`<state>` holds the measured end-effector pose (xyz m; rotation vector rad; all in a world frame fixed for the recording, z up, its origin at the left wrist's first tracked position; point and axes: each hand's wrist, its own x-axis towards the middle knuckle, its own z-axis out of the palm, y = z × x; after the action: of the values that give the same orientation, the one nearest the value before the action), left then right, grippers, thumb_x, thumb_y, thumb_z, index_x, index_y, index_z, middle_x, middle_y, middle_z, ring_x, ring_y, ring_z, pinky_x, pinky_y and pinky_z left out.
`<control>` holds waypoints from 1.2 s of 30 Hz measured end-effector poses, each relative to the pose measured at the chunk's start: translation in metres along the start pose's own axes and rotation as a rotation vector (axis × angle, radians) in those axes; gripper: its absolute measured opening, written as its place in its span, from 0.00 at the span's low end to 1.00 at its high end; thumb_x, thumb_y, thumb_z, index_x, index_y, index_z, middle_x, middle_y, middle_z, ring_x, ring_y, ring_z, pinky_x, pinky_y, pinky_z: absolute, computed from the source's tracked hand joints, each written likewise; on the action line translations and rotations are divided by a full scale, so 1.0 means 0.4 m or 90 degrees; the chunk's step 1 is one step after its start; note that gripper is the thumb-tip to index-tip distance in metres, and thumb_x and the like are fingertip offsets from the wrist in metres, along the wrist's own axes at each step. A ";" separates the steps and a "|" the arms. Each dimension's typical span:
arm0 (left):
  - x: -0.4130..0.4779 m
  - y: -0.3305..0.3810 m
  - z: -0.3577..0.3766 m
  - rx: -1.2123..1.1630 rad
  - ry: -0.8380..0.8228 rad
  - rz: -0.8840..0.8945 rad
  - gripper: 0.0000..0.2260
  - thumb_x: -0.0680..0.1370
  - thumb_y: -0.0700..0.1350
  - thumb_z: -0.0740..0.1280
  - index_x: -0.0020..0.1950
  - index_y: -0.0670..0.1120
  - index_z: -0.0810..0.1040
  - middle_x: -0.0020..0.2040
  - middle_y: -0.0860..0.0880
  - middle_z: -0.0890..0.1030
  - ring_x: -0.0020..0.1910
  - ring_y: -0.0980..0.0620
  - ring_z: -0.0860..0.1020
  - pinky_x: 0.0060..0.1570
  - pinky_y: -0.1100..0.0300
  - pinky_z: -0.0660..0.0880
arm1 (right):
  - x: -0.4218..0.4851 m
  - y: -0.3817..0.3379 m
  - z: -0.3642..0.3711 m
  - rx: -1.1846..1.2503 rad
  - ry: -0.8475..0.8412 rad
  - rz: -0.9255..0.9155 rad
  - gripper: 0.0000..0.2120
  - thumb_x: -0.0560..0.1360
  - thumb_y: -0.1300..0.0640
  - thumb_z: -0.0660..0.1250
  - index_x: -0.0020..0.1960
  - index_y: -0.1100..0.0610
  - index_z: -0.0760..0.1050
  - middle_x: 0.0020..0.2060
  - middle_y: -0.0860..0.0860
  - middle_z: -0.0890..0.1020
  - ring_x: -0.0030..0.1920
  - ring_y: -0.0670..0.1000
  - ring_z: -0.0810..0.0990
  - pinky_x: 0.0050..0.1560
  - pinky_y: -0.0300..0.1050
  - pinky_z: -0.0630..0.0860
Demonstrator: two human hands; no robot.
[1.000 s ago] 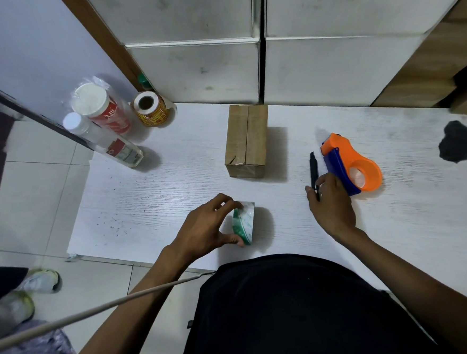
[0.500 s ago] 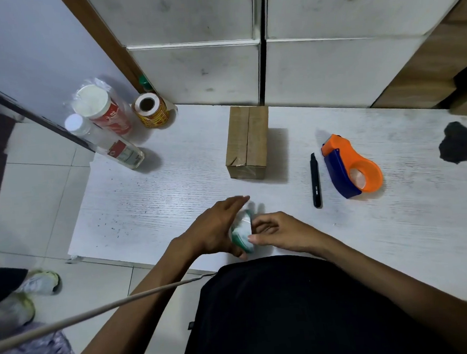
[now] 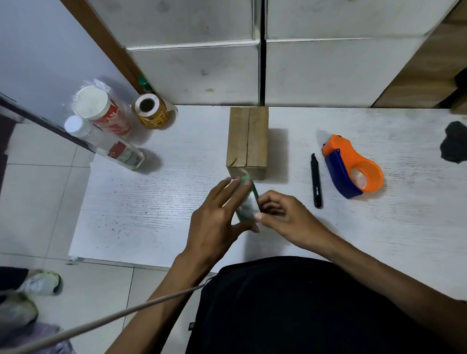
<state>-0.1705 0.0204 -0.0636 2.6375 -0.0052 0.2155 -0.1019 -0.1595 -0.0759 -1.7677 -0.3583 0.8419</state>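
A small green and white packet [image 3: 247, 203] is held upright between both hands above the near middle of the white table [image 3: 146, 205]. My left hand [image 3: 216, 222] holds its left side, fingers stretched along it and thumb under its near end. My right hand [image 3: 282, 217] pinches its right edge with curled fingers. The packet is motion-blurred. Just beyond it stands a closed brown cardboard box [image 3: 248, 142].
A black marker [image 3: 316, 180] and an orange and blue tape dispenser [image 3: 351, 165] lie to the right. A dark stain [image 3: 459, 145] marks the far right. A clear bottle [image 3: 105, 143], a wrapped cup stack [image 3: 100, 111] and a yellow label roll [image 3: 151, 110] stand at the back left. White cabinet fronts rise behind.
My right hand left the marker and came over to the packet. Both hands have since carried the packet away from me, toward the cardboard box.
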 end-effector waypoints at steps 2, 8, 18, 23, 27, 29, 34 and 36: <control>0.008 0.020 -0.014 0.011 0.088 0.048 0.27 0.67 0.53 0.80 0.64 0.47 0.82 0.63 0.49 0.83 0.63 0.48 0.79 0.43 0.55 0.83 | -0.015 -0.035 -0.009 0.004 0.040 -0.023 0.05 0.77 0.60 0.70 0.52 0.57 0.77 0.46 0.49 0.83 0.50 0.44 0.83 0.57 0.36 0.78; 0.047 0.077 -0.080 -0.119 0.103 0.025 0.21 0.67 0.44 0.81 0.59 0.45 0.84 0.59 0.49 0.84 0.56 0.50 0.83 0.52 0.52 0.81 | -0.062 -0.113 -0.032 -0.009 0.123 -0.089 0.06 0.78 0.58 0.69 0.53 0.58 0.77 0.46 0.50 0.84 0.50 0.46 0.83 0.56 0.40 0.79; 0.107 0.141 -0.179 -0.175 0.141 0.038 0.02 0.74 0.37 0.76 0.43 0.44 0.86 0.41 0.50 0.85 0.38 0.55 0.78 0.42 0.70 0.69 | -0.113 -0.180 -0.045 -0.085 0.164 -0.155 0.08 0.77 0.53 0.68 0.54 0.55 0.75 0.42 0.48 0.80 0.46 0.50 0.82 0.52 0.52 0.79; 0.108 0.151 -0.167 -0.018 0.153 0.114 0.06 0.75 0.33 0.64 0.42 0.40 0.80 0.39 0.45 0.80 0.36 0.41 0.75 0.34 0.48 0.73 | -0.124 -0.185 -0.028 -0.037 0.133 -0.131 0.10 0.76 0.51 0.67 0.55 0.52 0.72 0.39 0.42 0.78 0.44 0.49 0.83 0.49 0.52 0.80; 0.110 0.164 -0.169 0.045 0.122 0.105 0.09 0.69 0.33 0.57 0.42 0.40 0.76 0.38 0.44 0.77 0.36 0.44 0.71 0.32 0.50 0.69 | -0.129 -0.190 -0.018 -0.034 0.121 -0.111 0.17 0.74 0.56 0.73 0.58 0.53 0.70 0.47 0.44 0.85 0.47 0.44 0.85 0.50 0.42 0.80; 0.112 0.168 -0.173 0.056 0.089 0.095 0.10 0.67 0.34 0.55 0.43 0.41 0.74 0.39 0.44 0.75 0.37 0.44 0.70 0.33 0.53 0.67 | -0.129 -0.191 -0.012 -0.069 0.149 -0.117 0.16 0.74 0.56 0.73 0.59 0.54 0.72 0.46 0.47 0.87 0.46 0.45 0.85 0.50 0.43 0.79; 0.124 0.209 -0.210 0.136 0.057 0.133 0.10 0.70 0.32 0.54 0.42 0.39 0.74 0.38 0.40 0.75 0.35 0.41 0.72 0.30 0.52 0.68 | -0.109 -0.207 -0.014 0.011 0.193 -0.082 0.08 0.78 0.53 0.70 0.55 0.56 0.81 0.45 0.47 0.88 0.46 0.43 0.87 0.49 0.48 0.83; 0.121 0.227 -0.219 0.148 0.034 0.135 0.10 0.69 0.28 0.57 0.43 0.40 0.73 0.39 0.41 0.75 0.35 0.41 0.72 0.29 0.53 0.66 | -0.103 -0.209 -0.030 0.057 0.219 -0.069 0.09 0.79 0.56 0.68 0.57 0.57 0.82 0.46 0.48 0.88 0.47 0.44 0.87 0.50 0.51 0.84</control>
<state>-0.1400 -0.0162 0.0627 2.8613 -0.2578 0.3796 -0.1090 -0.1631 0.0178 -1.7536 -0.1833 0.4580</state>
